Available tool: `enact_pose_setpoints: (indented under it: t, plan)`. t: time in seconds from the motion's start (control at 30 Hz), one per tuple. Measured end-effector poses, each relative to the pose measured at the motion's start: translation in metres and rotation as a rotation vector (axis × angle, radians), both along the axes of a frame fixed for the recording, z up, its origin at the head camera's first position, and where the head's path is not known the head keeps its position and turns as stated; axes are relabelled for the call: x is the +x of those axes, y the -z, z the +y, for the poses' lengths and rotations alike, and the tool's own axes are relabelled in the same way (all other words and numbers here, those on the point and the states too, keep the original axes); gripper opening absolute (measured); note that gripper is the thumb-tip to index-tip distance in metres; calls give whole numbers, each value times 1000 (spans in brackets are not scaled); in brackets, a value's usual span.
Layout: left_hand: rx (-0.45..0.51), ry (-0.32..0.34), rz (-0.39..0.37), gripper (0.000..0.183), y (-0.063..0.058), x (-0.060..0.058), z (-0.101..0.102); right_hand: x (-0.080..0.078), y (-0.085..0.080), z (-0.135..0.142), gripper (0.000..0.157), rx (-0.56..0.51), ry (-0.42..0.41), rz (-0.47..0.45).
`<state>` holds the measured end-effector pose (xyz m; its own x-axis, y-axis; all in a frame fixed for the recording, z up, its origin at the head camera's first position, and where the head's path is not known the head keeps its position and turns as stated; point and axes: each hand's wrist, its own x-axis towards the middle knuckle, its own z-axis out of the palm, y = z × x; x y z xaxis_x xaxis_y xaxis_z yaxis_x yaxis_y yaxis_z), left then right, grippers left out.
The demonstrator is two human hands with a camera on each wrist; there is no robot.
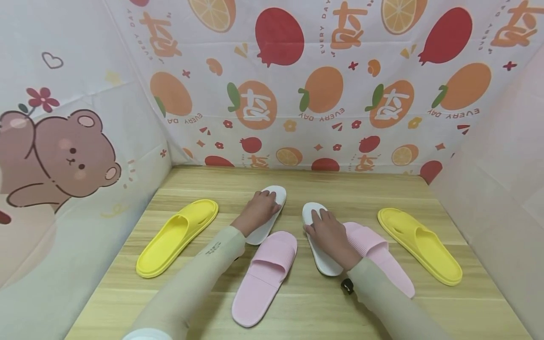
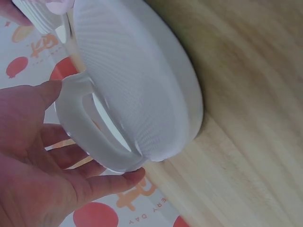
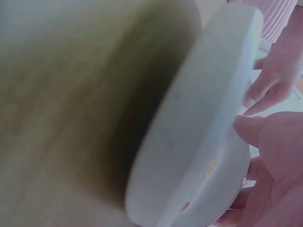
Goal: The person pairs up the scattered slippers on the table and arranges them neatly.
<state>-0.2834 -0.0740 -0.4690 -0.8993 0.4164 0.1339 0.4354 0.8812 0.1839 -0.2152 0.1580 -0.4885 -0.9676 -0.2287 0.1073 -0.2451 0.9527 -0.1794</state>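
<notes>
Two white slippers lie between the pink ones in the head view. My left hand (image 1: 260, 208) grips the left white slipper (image 1: 257, 236) at its strap. In the left wrist view, thumb and fingers of my left hand (image 2: 61, 165) spread across the strap of this slipper (image 2: 142, 71), which has an oval slot. My right hand (image 1: 329, 233) holds the right white slipper (image 1: 326, 265) over its strap. The right wrist view has the thumb of my right hand (image 3: 274, 151) on the near edge of the slipper (image 3: 184, 132), fingers around the far side.
A pink slipper (image 1: 259, 293) lies in front of the left white one; another pink slipper (image 1: 393, 269) sits partly behind my right forearm. Yellow slippers (image 1: 163, 245) (image 1: 429, 250) flank the wooden tabletop (image 1: 204, 302). A fruit-print cloth (image 1: 289, 94) hangs behind.
</notes>
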Motion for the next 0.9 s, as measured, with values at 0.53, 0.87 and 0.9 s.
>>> enact_pose_setpoints:
  t: [0.53, 0.87, 0.9]
  plan:
    - [-8, -60, -7, 40, -1, -9, 11, -17, 0, -5, 62, -6, 20, -1]
    - [-38, -97, -31, 45, 2, -16, 21, -27, -3, -9, 61, -6, 42, -25]
    - [-40, -98, -30, 45, 3, -17, 22, -28, -4, -9, 60, -9, 45, -26]
